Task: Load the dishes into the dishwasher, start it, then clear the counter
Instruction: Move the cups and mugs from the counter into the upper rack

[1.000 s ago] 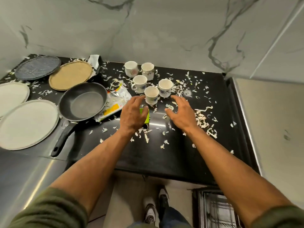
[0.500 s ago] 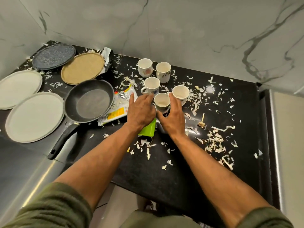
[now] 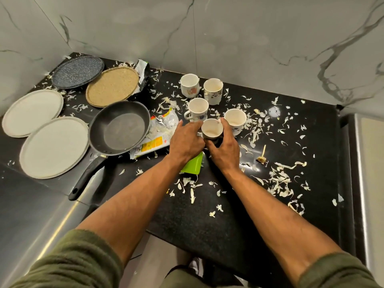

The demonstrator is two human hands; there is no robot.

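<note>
White cups (image 3: pixel 194 86): 5; plates (image 3: pixel 54 146): 4; pan (image 3: pixel 119 127): 1. Left hand (image 3: pixel 185 140), right hand (image 3: pixel 225 148) clamped round nearest cup (image 3: pixel 212 128).

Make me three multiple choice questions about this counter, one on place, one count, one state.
1. The frying pan lies: A left of the cups; B right of the cups; C on top of the cups.
2. Cups on the counter: A three; B five; C seven.
3. The nearest cup is: A tipped over; B upright between the left hand and right hand; C stacked inside another.
Answers: A, the pan sits left of the cluster; B, five stand there; B, both hands flank it, upright.
</note>
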